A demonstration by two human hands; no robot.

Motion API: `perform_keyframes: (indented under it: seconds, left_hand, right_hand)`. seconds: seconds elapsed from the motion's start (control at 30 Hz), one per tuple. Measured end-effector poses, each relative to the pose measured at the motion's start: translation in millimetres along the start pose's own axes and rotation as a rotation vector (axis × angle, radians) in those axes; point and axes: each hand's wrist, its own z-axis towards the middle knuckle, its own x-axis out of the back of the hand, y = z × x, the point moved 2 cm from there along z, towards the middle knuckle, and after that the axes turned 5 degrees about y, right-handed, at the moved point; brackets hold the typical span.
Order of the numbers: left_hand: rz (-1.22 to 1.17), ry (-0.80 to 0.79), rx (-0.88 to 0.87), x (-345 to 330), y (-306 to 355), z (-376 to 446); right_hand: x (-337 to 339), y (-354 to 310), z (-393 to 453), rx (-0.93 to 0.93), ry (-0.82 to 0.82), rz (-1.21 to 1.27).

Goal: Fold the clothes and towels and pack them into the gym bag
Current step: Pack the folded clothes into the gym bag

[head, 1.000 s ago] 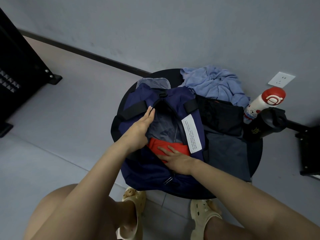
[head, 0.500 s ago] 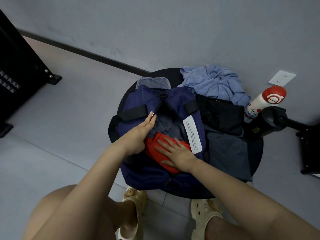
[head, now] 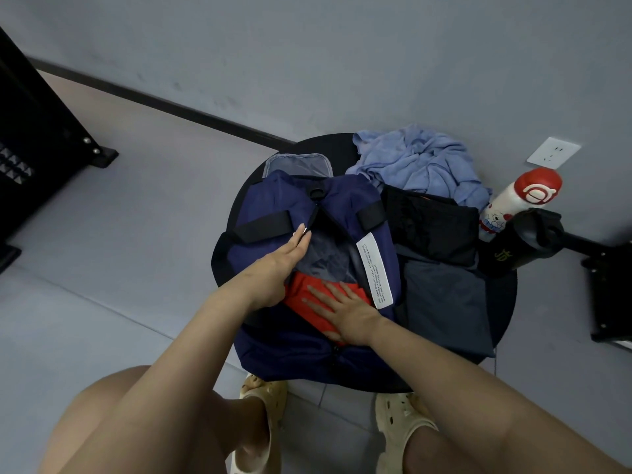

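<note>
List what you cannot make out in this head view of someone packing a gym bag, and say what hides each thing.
- Bag interior: covered by the left hand, right hand and red garment.
- White label text: too small to read.
- Table top: mostly buried under the bag, dark clothes and blue towel.
- Black bottle: partly hides the white bottle.

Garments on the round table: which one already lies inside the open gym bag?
The red garment: it lies in the navy gym bag's opening under the right hand. The light blue towel and dark folded clothes lie outside.
</note>
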Motion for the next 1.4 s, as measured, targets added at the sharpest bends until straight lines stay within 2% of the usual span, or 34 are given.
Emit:
perform_keyframes:
  seconds: [0.1,0.23,0.47,0.6,0.7,0.83,0.97,1.07,1.17,1.4]
  left_hand:
    - [0.008,-0.003,0.016,0.0,-0.1,0.8]
    - [0.037,-0.008,0.035,-1.0,1.9,4.7]
    - [0.066,0.054,0.062,-5.2,12.7,18.8]
    - [0.081,0.094,0.075,-6.6,15.1,21.1]
    - [0.104,0.118,0.076,-6.8,16.7,21.1]
    - [0.113,0.117,0.074,-7.7,18.4,20.5]
    - [0.118,0.120,0.077,-7.7,17.1,21.4]
    - [0.120,0.116,0.079,-8.5,13.6,22.5]
    - [0.135,0.112,0.079,-8.8,11.2,24.7]
    - [0.141,0.119,0.077,-12.3,10.3,28.0]
  right_hand:
    - [5.1,1.0,1.9,-0.024,-0.008,0.070]
    - [21.9,5.7,-3.3,-0.093,0.169,0.127]
    - [57.9,8.6,-20.6,-0.166,0.389,0.058]
    - [72.2,14.1,-41.4,-0.229,0.519,0.097]
    - [75.2,30.1,-62.4,-0.377,0.635,0.237]
    - [57.2,57.3,-93.2,-0.719,0.752,0.555]
    - [21.8,70.5,-106.9,-0.963,0.641,0.680]
    - [-7.1,73.0,-113.1,-1.070,0.422,0.587]
    - [-28.8,71.0,-113.2,-1.081,0.180,0.438]
    - [-32.1,65.2,-93.5,-1.090,-0.019,0.296]
